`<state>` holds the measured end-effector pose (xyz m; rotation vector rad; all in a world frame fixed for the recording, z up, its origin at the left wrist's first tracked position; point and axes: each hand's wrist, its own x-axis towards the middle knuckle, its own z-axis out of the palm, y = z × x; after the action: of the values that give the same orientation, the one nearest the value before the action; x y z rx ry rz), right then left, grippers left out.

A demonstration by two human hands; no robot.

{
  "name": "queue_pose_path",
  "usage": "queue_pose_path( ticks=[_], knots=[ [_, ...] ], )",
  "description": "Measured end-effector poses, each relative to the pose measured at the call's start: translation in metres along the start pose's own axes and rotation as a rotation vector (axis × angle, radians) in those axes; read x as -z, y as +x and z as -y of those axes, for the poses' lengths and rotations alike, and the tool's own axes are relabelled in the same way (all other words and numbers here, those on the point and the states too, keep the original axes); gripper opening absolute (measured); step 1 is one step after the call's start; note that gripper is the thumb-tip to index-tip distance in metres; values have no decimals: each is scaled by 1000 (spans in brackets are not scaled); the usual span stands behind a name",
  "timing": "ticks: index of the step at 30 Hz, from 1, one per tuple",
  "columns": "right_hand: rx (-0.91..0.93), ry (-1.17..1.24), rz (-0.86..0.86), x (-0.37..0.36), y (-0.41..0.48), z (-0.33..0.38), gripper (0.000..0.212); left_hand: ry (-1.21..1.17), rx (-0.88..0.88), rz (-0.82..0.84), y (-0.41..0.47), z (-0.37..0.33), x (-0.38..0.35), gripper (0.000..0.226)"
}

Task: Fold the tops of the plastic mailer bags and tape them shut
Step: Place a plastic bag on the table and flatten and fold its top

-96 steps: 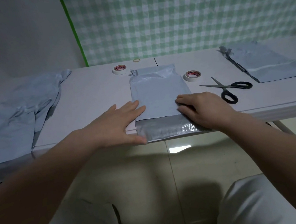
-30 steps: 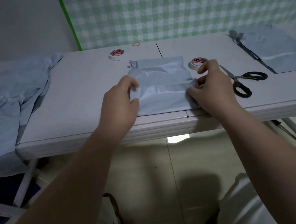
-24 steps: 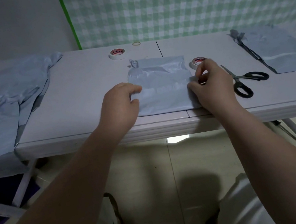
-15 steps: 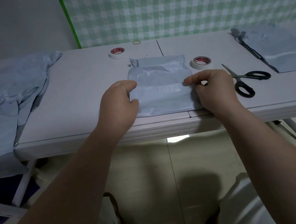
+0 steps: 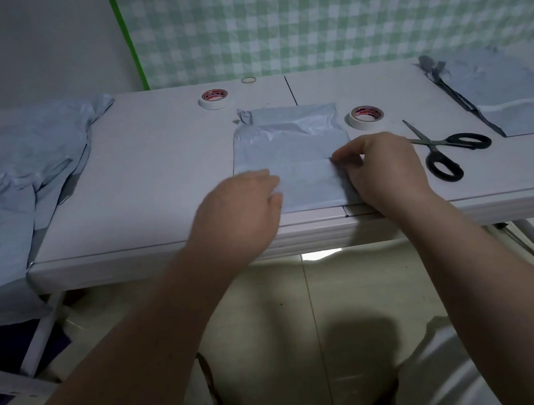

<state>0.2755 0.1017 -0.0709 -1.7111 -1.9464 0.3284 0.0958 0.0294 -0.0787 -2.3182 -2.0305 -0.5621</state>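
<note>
A pale blue plastic mailer bag (image 5: 290, 145) lies flat on the white table (image 5: 158, 177), near the front edge. Its near end is folded up over the body, and the flap's edge runs across at mid-bag. My left hand (image 5: 242, 209) rests on the flap's left side, fingers curled down on it. At the flap's right corner my right hand (image 5: 381, 167) pinches the edge between thumb and fingers. A white tape roll (image 5: 365, 116) sits just right of the bag. A second tape roll (image 5: 214, 98) lies further back.
Black-handled scissors (image 5: 441, 150) lie right of my right hand. More mailer bags (image 5: 513, 96) are stacked at the far right, and a loose heap of bags (image 5: 3, 186) covers the left end. A small ring (image 5: 248, 80) lies by the checked backdrop.
The bag's near end, which hung over the table edge, has been folded up onto the bag. My right hand has slid down to the flap's right corner; my left hand moved nearer and inward.
</note>
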Motion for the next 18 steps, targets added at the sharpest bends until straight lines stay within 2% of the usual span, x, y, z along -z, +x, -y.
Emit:
queue_pose_path(
  ticks=[2, 5, 7, 10, 14, 18],
  knots=[
    [13, -127, 19, 5, 0, 4, 34, 98, 13, 76, -5, 1, -5, 41],
    [128, -307, 16, 11, 2, 20, 38, 156, 64, 104, -10, 1, -10, 46],
    [199, -272, 52, 8, 7, 37, 34, 170, 78, 107, -10, 0, -9, 48],
    [255, -194, 208, -2, 16, 60, 29, 180, 96, 113, -11, 0, -11, 50],
    [267, -253, 381, -10, 28, 81, 20, 137, 102, 15, -12, -1, -14, 56],
    [281, -323, 501, -10, 37, 98, 26, 103, 109, -103, -15, 1, -18, 40]
  ],
)
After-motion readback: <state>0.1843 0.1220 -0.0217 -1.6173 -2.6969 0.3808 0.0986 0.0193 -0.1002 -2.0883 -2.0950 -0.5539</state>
